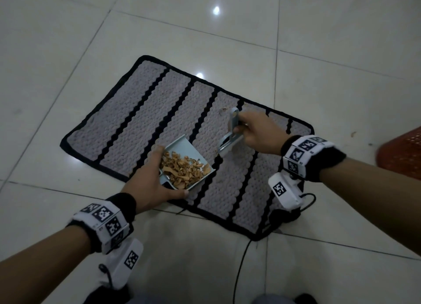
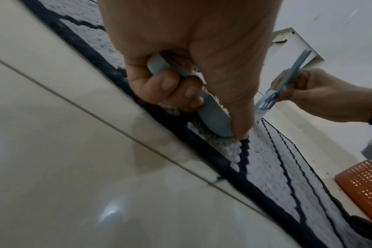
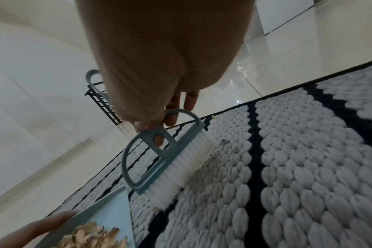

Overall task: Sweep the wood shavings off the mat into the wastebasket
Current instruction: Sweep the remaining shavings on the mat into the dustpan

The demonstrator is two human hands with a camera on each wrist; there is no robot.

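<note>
A grey mat (image 1: 141, 121) with black stripes lies on the tiled floor. My left hand (image 1: 148, 185) grips a light blue dustpan (image 1: 182, 149) by its rear, held over the mat's near edge; a heap of tan wood shavings (image 1: 182, 168) fills it. In the left wrist view my fingers (image 2: 170, 85) curl round the dustpan (image 2: 212, 115). My right hand (image 1: 257, 130) holds a small blue hand brush (image 1: 231, 130) by its handle, just right of the pan. The brush's white bristles (image 3: 181, 169) hang close over the mat (image 3: 287, 167). A small shaving (image 1: 224, 109) lies near the far edge.
A red-orange mesh wastebasket (image 1: 403, 153) stands at the right edge, beyond the mat's right end, also seen in the left wrist view as an orange basket (image 2: 361, 188). A black cable (image 1: 241, 265) trails over the floor near me. A black rack (image 3: 104, 104) stands in the distance.
</note>
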